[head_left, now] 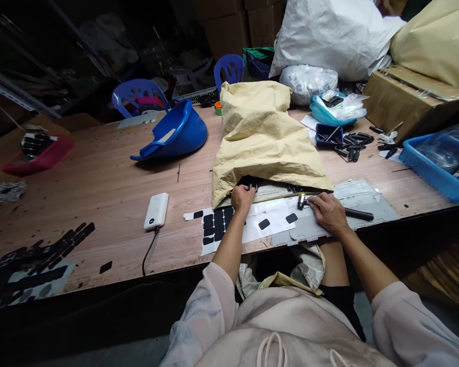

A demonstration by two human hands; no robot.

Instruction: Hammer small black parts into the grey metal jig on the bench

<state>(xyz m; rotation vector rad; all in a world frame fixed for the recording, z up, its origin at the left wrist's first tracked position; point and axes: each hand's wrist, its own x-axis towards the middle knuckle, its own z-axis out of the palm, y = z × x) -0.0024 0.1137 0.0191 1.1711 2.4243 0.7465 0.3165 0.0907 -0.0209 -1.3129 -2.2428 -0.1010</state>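
Note:
My left hand (242,198) is closed at the mouth of a tan woven sack (263,137), pinching a small dark piece I cannot make out. My right hand (328,211) rests closed on a small hammer (344,210) with a black handle, its metal head pointing left. Both hands lie over a white backing sheet (270,220) carrying black rounded adhesive pads (214,224). A grey flat panel (361,196) lies under the hammer.
A white power bank (156,210) with a cable lies left of the sheet. A blue plastic basin (176,132) is tipped on the wooden table (99,178). Black pads are heaped at the near left (34,260). Blue trays (439,163), a cardboard box (405,97) and bags stand right.

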